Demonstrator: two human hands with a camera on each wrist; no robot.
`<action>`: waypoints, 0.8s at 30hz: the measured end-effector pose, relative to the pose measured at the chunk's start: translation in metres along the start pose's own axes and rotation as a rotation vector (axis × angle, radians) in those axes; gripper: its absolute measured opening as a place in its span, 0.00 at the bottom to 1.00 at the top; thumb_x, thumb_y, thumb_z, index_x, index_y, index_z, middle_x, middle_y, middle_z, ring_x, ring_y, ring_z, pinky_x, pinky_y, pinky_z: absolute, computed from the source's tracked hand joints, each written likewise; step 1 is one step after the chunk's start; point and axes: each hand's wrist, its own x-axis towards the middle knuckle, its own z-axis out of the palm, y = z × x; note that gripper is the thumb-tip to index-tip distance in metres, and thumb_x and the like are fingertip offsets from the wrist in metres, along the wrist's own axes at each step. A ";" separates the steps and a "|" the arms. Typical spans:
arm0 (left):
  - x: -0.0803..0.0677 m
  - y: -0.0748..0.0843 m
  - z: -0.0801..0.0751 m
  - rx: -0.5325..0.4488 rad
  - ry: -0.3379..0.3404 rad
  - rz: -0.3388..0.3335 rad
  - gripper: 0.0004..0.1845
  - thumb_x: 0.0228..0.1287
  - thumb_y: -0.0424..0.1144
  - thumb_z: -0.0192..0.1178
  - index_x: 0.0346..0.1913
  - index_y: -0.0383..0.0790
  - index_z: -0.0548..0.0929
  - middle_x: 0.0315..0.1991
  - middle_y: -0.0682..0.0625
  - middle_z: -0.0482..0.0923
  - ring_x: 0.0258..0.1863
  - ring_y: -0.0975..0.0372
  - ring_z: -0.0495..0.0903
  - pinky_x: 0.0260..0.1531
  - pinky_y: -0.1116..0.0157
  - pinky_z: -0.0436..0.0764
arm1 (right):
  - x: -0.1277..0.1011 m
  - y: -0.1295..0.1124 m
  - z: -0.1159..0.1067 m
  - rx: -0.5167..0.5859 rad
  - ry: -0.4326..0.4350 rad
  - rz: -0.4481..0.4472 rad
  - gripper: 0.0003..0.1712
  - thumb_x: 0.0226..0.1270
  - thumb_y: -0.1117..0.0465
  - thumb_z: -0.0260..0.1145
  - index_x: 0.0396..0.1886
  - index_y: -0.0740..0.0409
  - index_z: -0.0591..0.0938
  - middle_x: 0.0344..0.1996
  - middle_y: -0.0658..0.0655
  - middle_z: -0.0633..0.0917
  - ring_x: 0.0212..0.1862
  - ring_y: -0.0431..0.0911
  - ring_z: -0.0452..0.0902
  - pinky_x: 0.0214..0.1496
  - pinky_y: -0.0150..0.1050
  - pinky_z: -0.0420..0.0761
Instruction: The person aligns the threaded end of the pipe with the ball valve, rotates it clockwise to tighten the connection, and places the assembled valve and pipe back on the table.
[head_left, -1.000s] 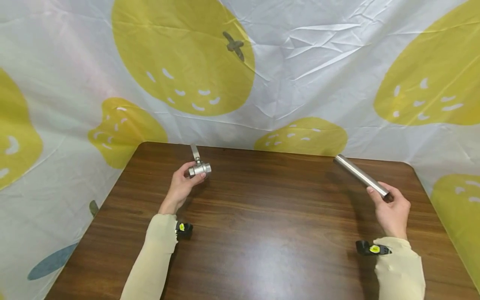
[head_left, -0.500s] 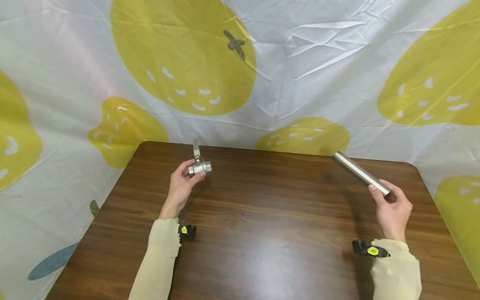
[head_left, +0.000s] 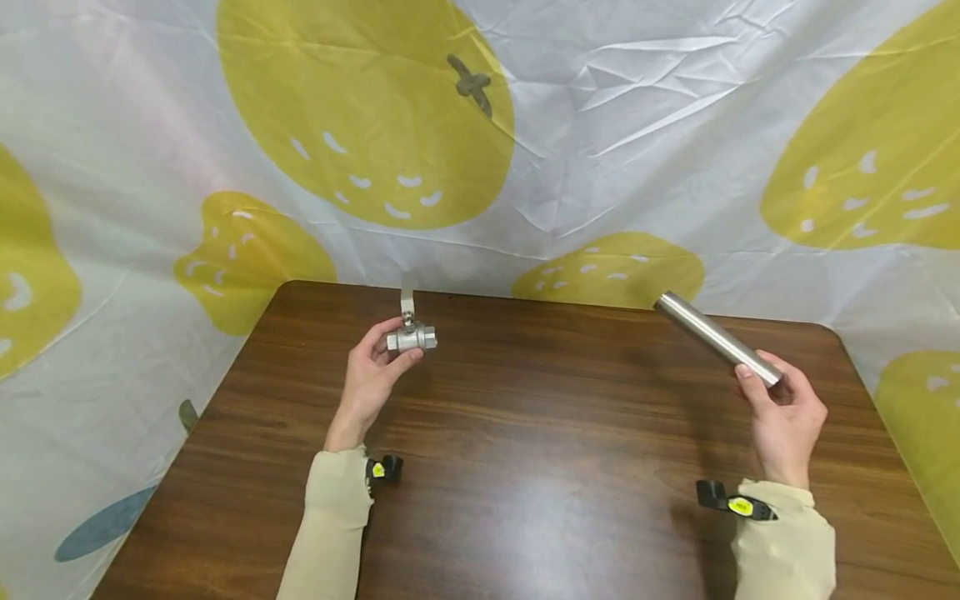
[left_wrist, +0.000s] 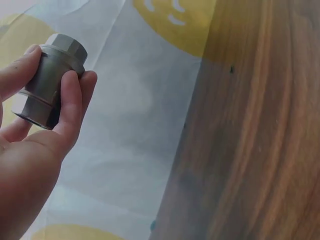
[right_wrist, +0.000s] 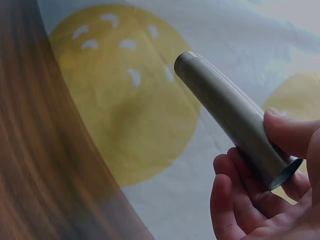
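Observation:
A silver ball valve with a flat lever handle is held above the left part of the table by my left hand. Thumb and fingers grip its hexagonal-ended body in the left wrist view, where the lever does not show. On the right, my right hand holds a straight metal pipe near its lower end, thumb on top and fingers below. The pipe tilts up and away to the left. Threads ring its far end in the right wrist view, and its near end shows hollow.
Both hands are over a brown wood-grain table with rounded far corners. A white cloth with yellow fruit prints hangs along the back and sides. Black camera straps sit on both cream-sleeved wrists.
My left hand has shifted slightly right with the ball valve, its lever now more upright. The pipe's far end has risen a little and moved left in my right hand.

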 end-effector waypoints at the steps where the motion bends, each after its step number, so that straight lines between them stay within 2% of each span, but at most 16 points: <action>1: 0.000 0.001 0.002 -0.003 -0.007 0.011 0.29 0.56 0.24 0.66 0.62 0.33 0.72 0.54 0.40 0.77 0.47 0.67 0.80 0.47 0.73 0.81 | -0.001 -0.001 0.002 0.012 -0.003 -0.006 0.17 0.53 0.80 0.68 0.45 0.78 0.80 0.32 0.57 0.85 0.32 0.41 0.84 0.31 0.28 0.84; 8: -0.004 0.008 0.013 -0.032 -0.036 0.087 0.29 0.57 0.23 0.65 0.62 0.31 0.71 0.55 0.38 0.76 0.49 0.66 0.79 0.49 0.74 0.80 | -0.007 -0.010 0.013 0.095 -0.032 -0.026 0.18 0.53 0.82 0.67 0.46 0.80 0.78 0.34 0.59 0.84 0.34 0.42 0.82 0.32 0.28 0.84; 15: -0.014 0.021 0.023 -0.065 -0.055 0.150 0.28 0.58 0.22 0.64 0.62 0.30 0.71 0.52 0.45 0.78 0.46 0.65 0.80 0.47 0.72 0.81 | -0.016 -0.021 0.026 0.220 -0.086 -0.078 0.18 0.52 0.86 0.63 0.45 0.84 0.76 0.34 0.62 0.84 0.34 0.45 0.82 0.34 0.31 0.85; 19: -0.020 0.030 0.029 -0.071 -0.065 0.187 0.27 0.58 0.21 0.63 0.62 0.30 0.71 0.51 0.46 0.78 0.46 0.65 0.79 0.46 0.73 0.81 | -0.022 -0.028 0.033 0.223 -0.139 -0.112 0.18 0.52 0.87 0.62 0.46 0.84 0.75 0.35 0.63 0.84 0.33 0.46 0.82 0.35 0.32 0.85; 24: -0.025 0.041 0.038 -0.024 -0.099 0.250 0.28 0.57 0.22 0.64 0.62 0.30 0.71 0.53 0.40 0.75 0.47 0.63 0.78 0.46 0.72 0.81 | -0.031 -0.034 0.041 0.195 -0.177 -0.141 0.19 0.53 0.87 0.62 0.47 0.85 0.75 0.34 0.62 0.85 0.33 0.46 0.83 0.36 0.32 0.84</action>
